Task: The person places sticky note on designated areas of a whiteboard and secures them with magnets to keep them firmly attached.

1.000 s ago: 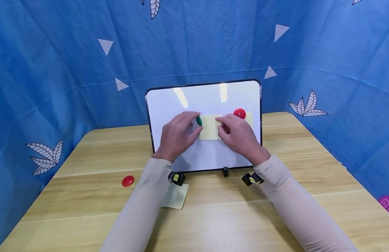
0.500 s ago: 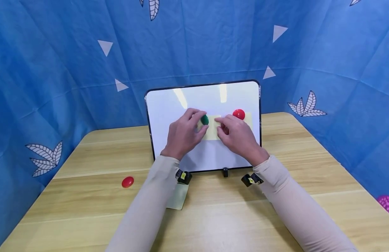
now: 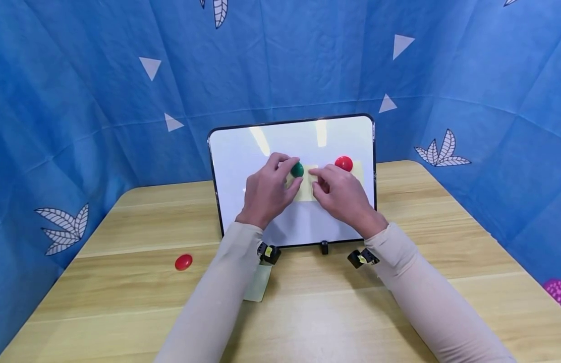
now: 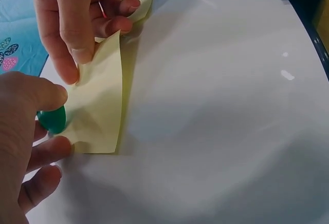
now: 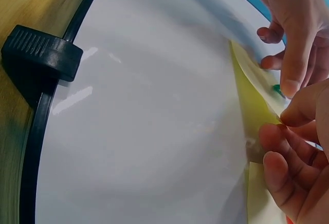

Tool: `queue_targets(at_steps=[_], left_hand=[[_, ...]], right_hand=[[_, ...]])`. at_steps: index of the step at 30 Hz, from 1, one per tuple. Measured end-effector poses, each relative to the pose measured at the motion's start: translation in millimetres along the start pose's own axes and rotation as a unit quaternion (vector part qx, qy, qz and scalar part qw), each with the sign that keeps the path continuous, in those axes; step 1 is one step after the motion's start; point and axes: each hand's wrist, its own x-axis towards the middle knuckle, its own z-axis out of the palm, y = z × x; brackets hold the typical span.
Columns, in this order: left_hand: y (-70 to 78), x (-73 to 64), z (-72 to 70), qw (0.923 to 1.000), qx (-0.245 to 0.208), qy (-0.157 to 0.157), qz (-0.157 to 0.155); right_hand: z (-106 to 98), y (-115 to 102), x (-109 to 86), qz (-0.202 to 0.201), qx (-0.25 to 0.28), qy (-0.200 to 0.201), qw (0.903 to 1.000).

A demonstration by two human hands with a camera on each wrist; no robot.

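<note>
My left hand (image 3: 269,189) pinches a round green magnet (image 3: 297,170) between thumb and fingers, at the left part of a pale yellow paper note (image 4: 100,111). The note lies against a white whiteboard (image 3: 230,156) propped up on the table, one edge lifted from the surface. At the note's right side, my right hand (image 3: 341,194) pinches its edge between thumb and finger, as the right wrist view shows. Behind that hand, a round red magnet (image 3: 344,163) sits on a second yellow note (image 3: 358,172), partly hidden.
On the wooden table (image 3: 139,222) lie another red magnet (image 3: 183,262) and, partly under my left forearm, a pale paper note (image 3: 259,285). A black foot (image 3: 325,247) supports the board's lower edge. A blue curtain (image 3: 307,60) hangs behind.
My left hand has moved right and slightly up with the green magnet, bringing it over the note; the magnet now shows its round face. The right hand has stayed in place.
</note>
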Motion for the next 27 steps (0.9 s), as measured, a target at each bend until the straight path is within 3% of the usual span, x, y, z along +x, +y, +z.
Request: queue_targets(at_steps=[27], left_hand=[[17.3, 7.0, 7.5, 0.9984, 0.03, 0.013, -0.046]], right_hand=[[-2, 0, 0.4, 0.004, -0.005, 0.0, 1.0]])
